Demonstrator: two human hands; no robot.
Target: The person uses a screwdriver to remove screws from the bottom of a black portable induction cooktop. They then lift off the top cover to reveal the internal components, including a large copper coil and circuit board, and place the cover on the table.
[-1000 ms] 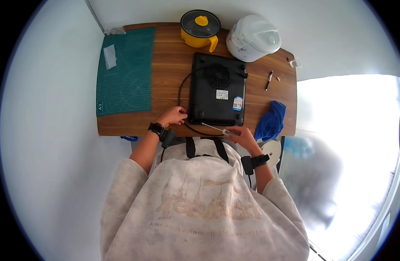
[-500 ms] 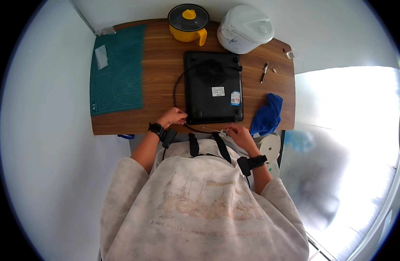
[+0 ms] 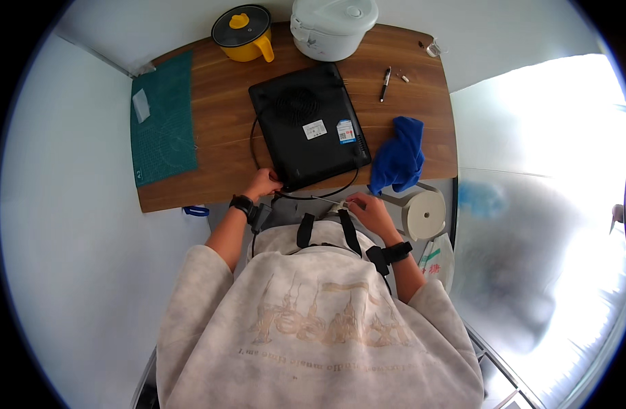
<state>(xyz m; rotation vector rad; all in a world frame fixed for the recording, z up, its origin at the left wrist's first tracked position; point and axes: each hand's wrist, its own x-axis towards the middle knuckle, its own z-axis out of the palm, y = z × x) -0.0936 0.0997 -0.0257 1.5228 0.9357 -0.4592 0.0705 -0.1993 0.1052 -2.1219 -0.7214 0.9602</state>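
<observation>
A black induction cooker (image 3: 306, 153) lies underside up on the desk, turned at an angle, with a round fan vent and two labels showing. My left hand (image 3: 263, 183) is closed at its near left corner, fingertips gripping the edge beside the black power cord (image 3: 253, 142). The cord loops along the left side and bows past the desk's front edge. Just off that edge, my right hand (image 3: 369, 208) pinches the pale handle of a thin screwdriver-like tool (image 3: 328, 201). Its shaft points left, toward the cord.
On the wooden desk (image 3: 221, 129) are a green cutting mat (image 3: 164, 129), a yellow lidded pot (image 3: 243, 48), a white rice cooker (image 3: 332, 37), a pen (image 3: 385, 83) and a blue cloth (image 3: 399, 157). A round pale stool (image 3: 424, 215) stands right, below the desk edge.
The induction cooker has turned counterclockwise, its far end swinging left. The cord now bows out at its near right corner. The whole view has shifted. Both hands keep their grips.
</observation>
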